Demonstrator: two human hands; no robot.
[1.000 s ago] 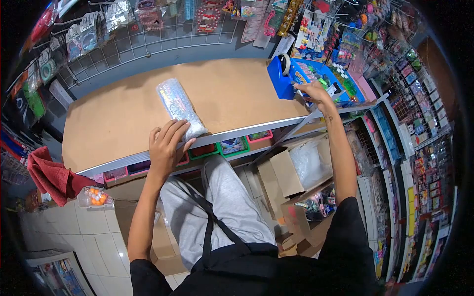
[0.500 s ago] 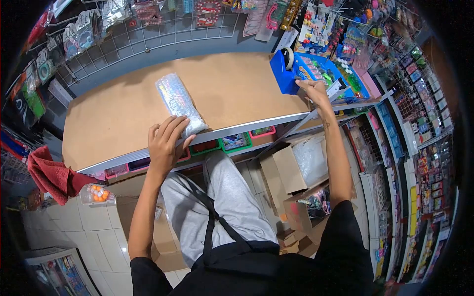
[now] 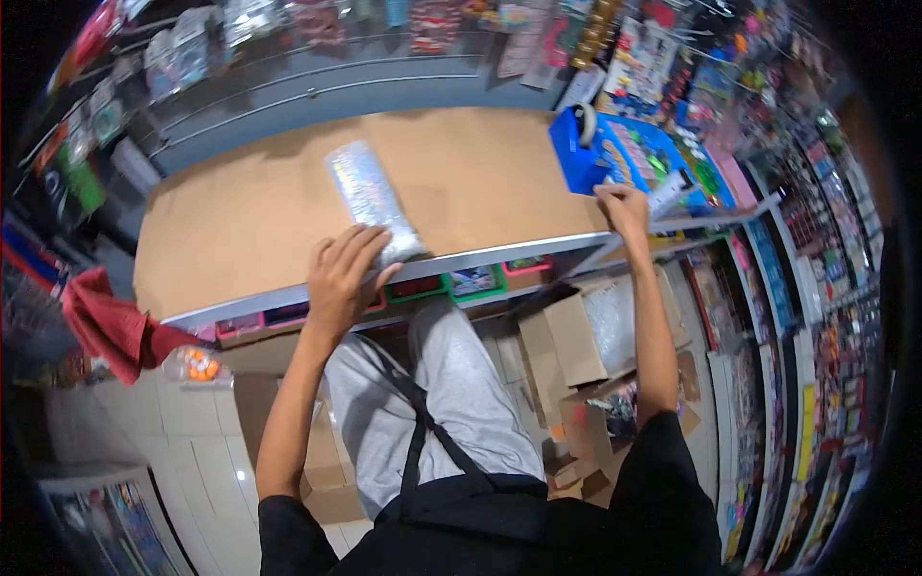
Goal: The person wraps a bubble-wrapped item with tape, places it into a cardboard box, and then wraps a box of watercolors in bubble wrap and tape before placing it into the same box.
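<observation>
A clear plastic-wrapped package [image 3: 370,187] lies slantwise on the wooden counter. Its near end is under my left hand [image 3: 344,274], with the fingers over the top and the thumb at the side by the counter's front edge. To the right, my right hand [image 3: 624,209] is closed just in front of a blue tape dispenser [image 3: 573,158] that carries a roll of tape [image 3: 586,125]. Whatever its curled fingers pinch is too small or hidden to make out.
The wooden counter [image 3: 480,173] has a metal front edge. A blue display box [image 3: 639,158] of small goods stands beside the dispenser. Open cardboard boxes [image 3: 576,336] are on the floor, a red cloth [image 3: 106,331] hangs at left, and stocked shelves [image 3: 826,384] line the right.
The view has shifted slightly, so the counter appears further right. My right hand has drawn a little toward me from the tape dispenser, its fingers more curled. My left hand stays on the package.
</observation>
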